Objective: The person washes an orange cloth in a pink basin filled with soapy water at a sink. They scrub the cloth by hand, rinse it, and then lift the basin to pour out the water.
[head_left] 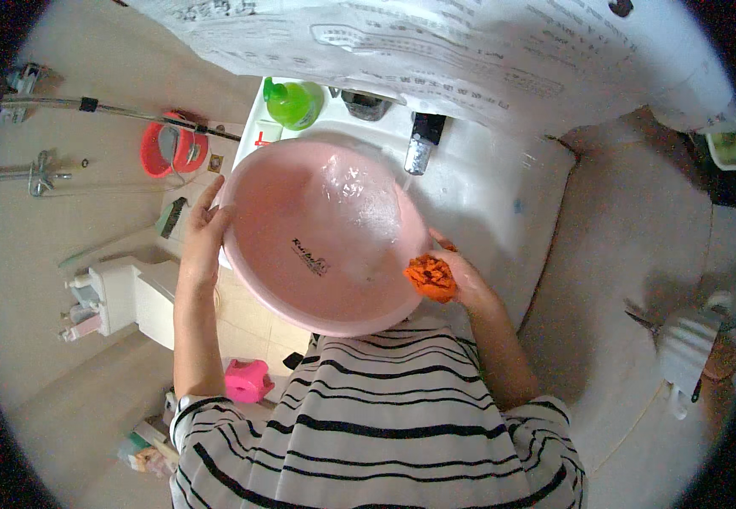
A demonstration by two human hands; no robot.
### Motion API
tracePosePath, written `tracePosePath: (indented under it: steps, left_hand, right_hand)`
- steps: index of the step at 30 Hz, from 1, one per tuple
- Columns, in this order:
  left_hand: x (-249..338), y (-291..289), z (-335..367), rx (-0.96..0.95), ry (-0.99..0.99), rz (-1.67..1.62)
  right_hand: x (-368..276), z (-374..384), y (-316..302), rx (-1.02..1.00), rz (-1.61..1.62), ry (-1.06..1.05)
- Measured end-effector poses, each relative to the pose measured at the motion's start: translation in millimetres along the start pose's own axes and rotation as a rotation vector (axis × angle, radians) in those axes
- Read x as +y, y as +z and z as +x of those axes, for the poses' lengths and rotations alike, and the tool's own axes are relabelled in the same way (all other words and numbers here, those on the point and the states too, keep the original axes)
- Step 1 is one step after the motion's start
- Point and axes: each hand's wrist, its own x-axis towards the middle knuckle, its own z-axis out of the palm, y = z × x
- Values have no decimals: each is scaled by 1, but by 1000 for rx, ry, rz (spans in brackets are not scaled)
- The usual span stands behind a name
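Hands sat apart, one on each side of a pink basin (300, 254). Left hand (204, 233) w/ forearm straight up from lower edge, fingers curled over basin's left rim, gripping it. Right hand (461, 276) bent in at wrist by basin's right rim, closed on an orange scrubber (430, 277), prob. a sponge or cloth, too blurred to tell. Basin rested tilted over a white sink (487, 195), held soapy water and foam approx. at its upper middle. One tap (421, 144) above basin, one green bottle (293, 103) on sink's back ledge, one pink object (248, 380) on floor.
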Motion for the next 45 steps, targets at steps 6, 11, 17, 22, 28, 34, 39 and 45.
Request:
tracePosePath:
  steps: [6, 11, 17, 22, 28, 34, 39, 45]
  left_hand:
    - [21, 8, 4, -12, 9, -22]
    - [22, -1, 6, -57, -2, -36]
    - [50, 15, 2, -77, 0, -109]
    - [68, 21, 2, -70, -14, -102]
    - [83, 27, 7, -81, 31, -44]
    - [95, 42, 9, -103, 131, 62]
    - [110, 57, 16, -154, 78, 29]
    - [113, 57, 25, -201, 78, 74]
  right_hand:
    - [7, 13, -5, -132, 139, 65]
    - [9, 24, -8, -169, 65, 95]
    - [21, 47, -14, -167, 48, 228]
    - [38, 66, -19, -219, -5, 283]
    - [40, 67, 12, -297, -113, 297]
    - [35, 54, 45, -209, -147, 404]
    - [27, 41, 58, -260, -154, 457]
    - [58, 73, 25, -486, -123, 497]
